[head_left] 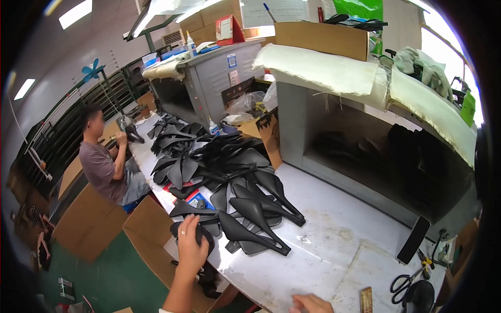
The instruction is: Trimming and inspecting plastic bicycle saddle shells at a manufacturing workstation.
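Note:
My left hand (192,245) is closed around a black bicycle saddle (210,241) at the table's left edge, above an open cardboard box; the fingers hide part of the saddle. Right of it, several black saddles (250,237) lie overlapping with their narrow noses toward me, in front of a large heap of black saddles (180,148). At the lower edge my right hand (311,303) shows only in part, low over the white table (323,250). Its fingers look loosely apart with nothing in them.
Scissors (401,288), a phone (414,240) and a worn block (367,300) lie at the right. A grey metal box-like station (292,120) stands behind. The cardboard box (148,229) stands below the left edge. Another person (104,161) sits at the far left.

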The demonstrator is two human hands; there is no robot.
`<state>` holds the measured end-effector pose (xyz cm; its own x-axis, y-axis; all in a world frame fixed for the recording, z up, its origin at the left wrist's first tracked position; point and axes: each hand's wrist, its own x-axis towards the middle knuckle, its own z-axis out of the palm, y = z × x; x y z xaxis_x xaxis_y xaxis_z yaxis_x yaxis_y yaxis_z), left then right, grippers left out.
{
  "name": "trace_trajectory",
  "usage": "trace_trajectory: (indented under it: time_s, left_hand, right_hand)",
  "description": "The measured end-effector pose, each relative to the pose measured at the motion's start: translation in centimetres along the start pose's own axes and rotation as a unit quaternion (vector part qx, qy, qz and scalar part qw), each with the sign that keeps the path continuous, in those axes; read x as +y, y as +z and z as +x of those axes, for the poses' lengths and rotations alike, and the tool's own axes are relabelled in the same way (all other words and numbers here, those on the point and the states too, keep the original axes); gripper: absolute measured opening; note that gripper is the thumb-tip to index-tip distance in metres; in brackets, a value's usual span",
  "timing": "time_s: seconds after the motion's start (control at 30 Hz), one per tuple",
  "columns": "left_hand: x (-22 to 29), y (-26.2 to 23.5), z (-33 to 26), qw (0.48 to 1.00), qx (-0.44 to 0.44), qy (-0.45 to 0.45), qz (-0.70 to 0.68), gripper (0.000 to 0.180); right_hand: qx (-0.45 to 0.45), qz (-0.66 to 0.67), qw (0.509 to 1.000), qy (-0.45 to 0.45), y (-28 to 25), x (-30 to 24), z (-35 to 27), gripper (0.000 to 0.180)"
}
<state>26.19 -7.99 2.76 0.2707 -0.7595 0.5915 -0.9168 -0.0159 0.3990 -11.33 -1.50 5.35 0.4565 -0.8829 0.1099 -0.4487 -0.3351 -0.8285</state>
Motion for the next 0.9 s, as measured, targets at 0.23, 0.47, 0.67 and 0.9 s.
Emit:
trace_trajectory:
  time_s: [0.23,0.47,0.67,0.9]
  left_hand:
    - [-5.7,5.7,3.3,0.997,-0.064,0.025,0.045,0.045]
    - [-6.6,7.9,6.0,0.989,-0.061,0.100,0.093,0.046]
    - [-7.9,8.0,7.3,0.990,-0.055,0.096,0.091,0.046]
    - [5.6,2.1,3.6,0.907,-0.341,-0.016,-0.247,0.047]
  right_hand:
    - [0.136,-0.255,0.948,-0.134,4.4,2.0,13.1,0.063]
    - [0.038,-0.345,0.928,-0.134,4.5,4.2,13.5,0.051]
    - [0.044,0.001,0.992,0.117,-4.9,-0.5,6.2,0.022]
    - [0.127,-0.062,0.970,0.195,-4.1,-0.6,-2.4,0.036]
